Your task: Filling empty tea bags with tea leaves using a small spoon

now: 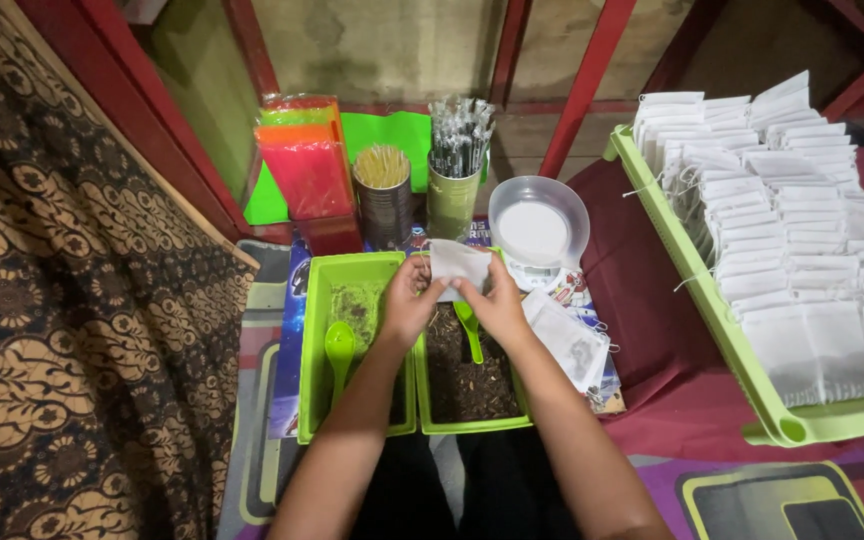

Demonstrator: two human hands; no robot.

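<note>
Along the left edge hangs a dark patterned cloth (pixel 62 300), cut off by the frame on three sides. Far right, big light-green tray (pixel 712 310) stacked with rows of white filter bags (pixel 802 230), its right side running out of view. Dark red cloth (pixel 642 300) covers the surface between tray and centre. Centre: two green tubs side by side; left tub (pixel 312 350) holds a greenish crumbly mix and a green spoon (pixel 339 345), right tub (pixel 472 424) holds dark loose material with a second green spoon (pixel 469 325) partly hidden behind the right hand. What the material is can't be told. Behind them, a stack of orange and red sheets (pixel 307 170), a can of thin pale sticks (pixel 383 195), a can of wrapped straws (pixel 457 165), and a small scale with a clear bowl (pixel 537 225); its display is too small to make out. A loose pile of flat bags (pixel 572 345) lies just right of the right tub. Left hand (pixel 410 300) and right hand (pixel 497 305) are both raised over the tubs, fingers and thumbs pinched on the lower edge of one small white bag (pixel 457 265), held between them just in front of the scale. Whether the bag's mouth is open is unclear. Forearms cover the tubs' near parts.
</note>
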